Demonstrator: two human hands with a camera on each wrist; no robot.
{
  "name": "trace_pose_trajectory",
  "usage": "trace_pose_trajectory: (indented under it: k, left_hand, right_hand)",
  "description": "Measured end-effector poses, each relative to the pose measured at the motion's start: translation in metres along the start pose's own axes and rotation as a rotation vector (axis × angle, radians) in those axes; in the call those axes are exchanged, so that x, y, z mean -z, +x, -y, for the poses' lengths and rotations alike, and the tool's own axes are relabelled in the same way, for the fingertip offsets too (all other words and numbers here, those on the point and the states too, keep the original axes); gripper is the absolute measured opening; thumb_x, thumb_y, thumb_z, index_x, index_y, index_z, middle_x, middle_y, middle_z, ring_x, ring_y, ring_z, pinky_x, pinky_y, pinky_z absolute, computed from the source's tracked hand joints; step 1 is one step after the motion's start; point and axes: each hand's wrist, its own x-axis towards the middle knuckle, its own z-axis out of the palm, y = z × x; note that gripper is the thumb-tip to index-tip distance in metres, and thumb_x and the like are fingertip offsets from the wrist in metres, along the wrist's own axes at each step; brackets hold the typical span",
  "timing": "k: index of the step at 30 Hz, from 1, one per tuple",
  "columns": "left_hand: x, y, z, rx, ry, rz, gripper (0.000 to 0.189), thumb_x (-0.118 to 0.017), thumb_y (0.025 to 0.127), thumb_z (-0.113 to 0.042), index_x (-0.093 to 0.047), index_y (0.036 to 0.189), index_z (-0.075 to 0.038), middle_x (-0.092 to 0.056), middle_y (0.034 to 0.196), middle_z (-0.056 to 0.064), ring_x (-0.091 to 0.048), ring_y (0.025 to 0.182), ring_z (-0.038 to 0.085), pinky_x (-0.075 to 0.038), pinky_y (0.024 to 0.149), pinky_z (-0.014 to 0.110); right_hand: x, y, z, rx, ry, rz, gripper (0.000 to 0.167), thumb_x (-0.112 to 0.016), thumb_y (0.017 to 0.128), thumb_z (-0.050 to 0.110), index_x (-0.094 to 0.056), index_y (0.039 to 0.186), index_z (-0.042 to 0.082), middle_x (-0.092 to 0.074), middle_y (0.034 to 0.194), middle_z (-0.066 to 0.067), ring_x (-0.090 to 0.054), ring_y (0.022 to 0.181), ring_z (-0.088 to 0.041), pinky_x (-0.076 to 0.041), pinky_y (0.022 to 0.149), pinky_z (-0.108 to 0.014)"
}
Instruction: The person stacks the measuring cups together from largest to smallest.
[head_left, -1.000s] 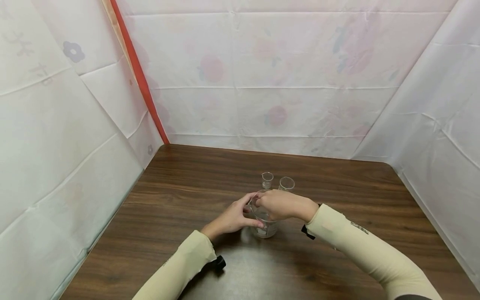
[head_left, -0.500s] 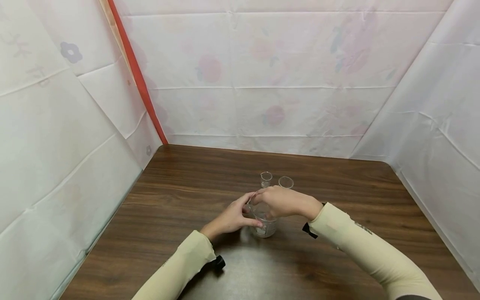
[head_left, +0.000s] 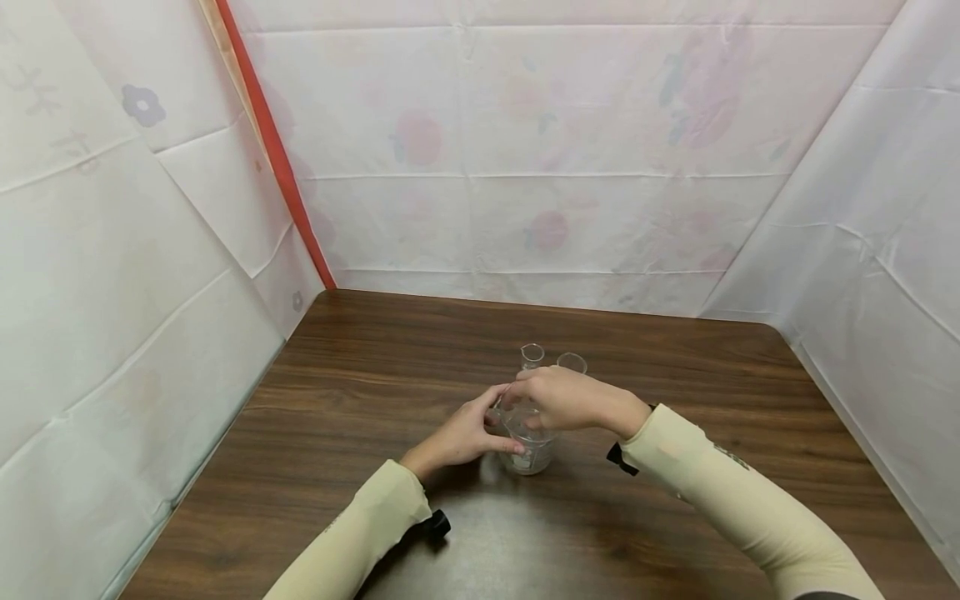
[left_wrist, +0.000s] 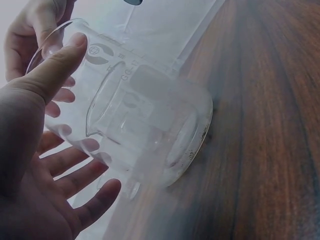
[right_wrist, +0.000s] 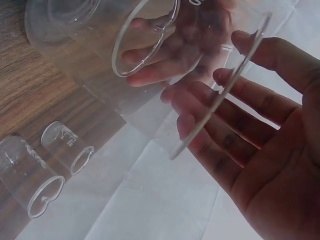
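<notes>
A large clear glass beaker (head_left: 529,461) stands on the table, with a smaller glass beaker (left_wrist: 137,120) inside it near the bottom. My left hand (head_left: 463,433) holds the large beaker from the left, thumb on the near side and fingers around the far side. Over the beaker's mouth is my right hand (head_left: 573,400), its fingers (right_wrist: 220,110) loosely bent and spread at the rim. Nothing sits between the right thumb and fingers, and the inner beaker's rim (right_wrist: 116,55) lies deeper, apart from the fingertips.
Just behind the large beaker stand two more glass beakers, a tiny one (head_left: 532,355) and a slightly bigger one (head_left: 572,363), partly hidden by the right hand. White printed sheets (head_left: 480,150) hang around the brown wooden table (head_left: 375,358).
My right hand has risen slightly out of the large beaker's mouth and shifted a little right, its fingers loosening. The left hand keeps its hold in the same place.
</notes>
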Motion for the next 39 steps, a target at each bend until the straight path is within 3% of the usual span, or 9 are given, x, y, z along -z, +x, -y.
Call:
trace_pose_trajectory:
  k: [9, 25, 32, 39]
  left_hand:
    - [0.001, 0.001, 0.001, 0.005, 0.005, 0.012, 0.092, -0.078, 0.078, -0.050, -0.029, 0.152, -0.025, -0.043, 0.152, 0.006, -0.060, 0.115, 0.034, -0.052, 0.093, 0.047]
    - [0.000, 0.001, 0.001, -0.034, 0.015, 0.014, 0.096, -0.077, 0.080, -0.045, -0.024, 0.156, -0.019, -0.032, 0.159, 0.006, -0.061, 0.116, 0.033, -0.051, 0.097, 0.045]
    - [0.000, 0.001, 0.000, -0.032, 0.017, 0.010, 0.091, -0.078, 0.080, -0.043, -0.029, 0.154, -0.021, -0.037, 0.156, 0.006, -0.062, 0.113, 0.032, -0.052, 0.095, 0.044]
    - [0.001, 0.000, -0.001, -0.001, 0.022, 0.012, 0.092, -0.078, 0.079, -0.045, -0.029, 0.153, -0.020, -0.043, 0.151, 0.010, -0.063, 0.112, 0.034, -0.053, 0.093, 0.045]
  right_hand:
    - [0.003, -0.002, 0.000, 0.005, 0.008, -0.054, 0.022, -0.071, 0.089, 0.017, -0.070, 0.109, 0.009, -0.068, 0.104, -0.004, -0.065, 0.091, -0.017, -0.054, 0.077, -0.027]
    - [0.005, -0.001, -0.005, -0.028, 0.047, -0.125, 0.023, -0.067, 0.092, 0.021, -0.071, 0.110, 0.006, -0.067, 0.100, -0.004, -0.067, 0.088, -0.018, -0.054, 0.073, -0.025]
    - [0.009, -0.002, -0.006, -0.047, 0.037, -0.178, 0.019, -0.069, 0.091, 0.020, -0.072, 0.106, 0.008, -0.065, 0.093, -0.002, -0.061, 0.077, -0.009, -0.051, 0.069, -0.022]
    - [0.012, -0.002, -0.006, -0.092, 0.006, -0.227, 0.017, -0.070, 0.091, 0.023, -0.072, 0.102, 0.010, -0.064, 0.089, -0.002, -0.061, 0.074, -0.013, -0.049, 0.064, -0.022]
